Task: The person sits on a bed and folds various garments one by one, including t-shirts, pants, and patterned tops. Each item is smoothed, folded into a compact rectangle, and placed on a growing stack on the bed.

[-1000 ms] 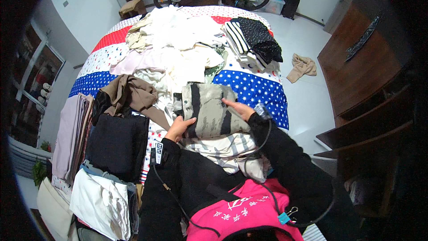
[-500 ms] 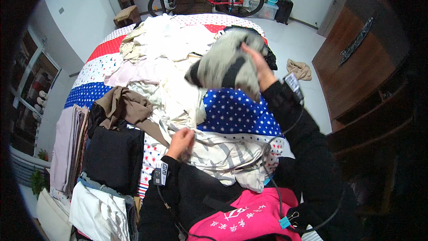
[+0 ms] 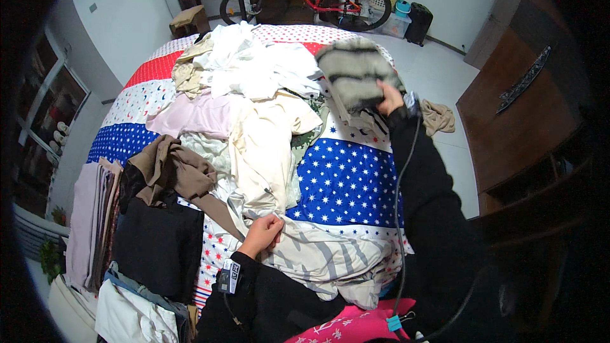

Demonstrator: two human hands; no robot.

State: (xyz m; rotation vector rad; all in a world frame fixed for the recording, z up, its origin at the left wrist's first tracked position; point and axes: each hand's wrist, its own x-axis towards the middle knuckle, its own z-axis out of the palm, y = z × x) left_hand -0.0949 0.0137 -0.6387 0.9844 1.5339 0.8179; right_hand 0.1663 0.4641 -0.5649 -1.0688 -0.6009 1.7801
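Toward the far right side of the bed, my right hand (image 3: 389,98) is closed on a folded, fuzzy garment (image 3: 359,70) with grey and black stripes. The thumb lies on top; the fingers beneath are hidden. Other dark and pale clothes show partly under and beside this garment. My left hand (image 3: 264,234) rests with curled fingers on the near edge of the clothes pile, against a white garment with grey streaks (image 3: 330,251). Whether the fingers pinch cloth there cannot be made out. Just beyond it lies a cream shirt (image 3: 260,152).
White clothes (image 3: 254,63) and a pink garment (image 3: 197,114) heap across the bed (image 3: 349,178). Left are brown trousers (image 3: 181,168), folded black clothes (image 3: 155,241) and a row of folded garments (image 3: 86,228). A beige cloth (image 3: 437,117) lies on the floor. A cable runs along my right arm.
My right hand has carried the striped garment farther right and lowered it toward the bed's far right edge. My left hand stays curled at the same patterned cloth. The view has shifted slightly.
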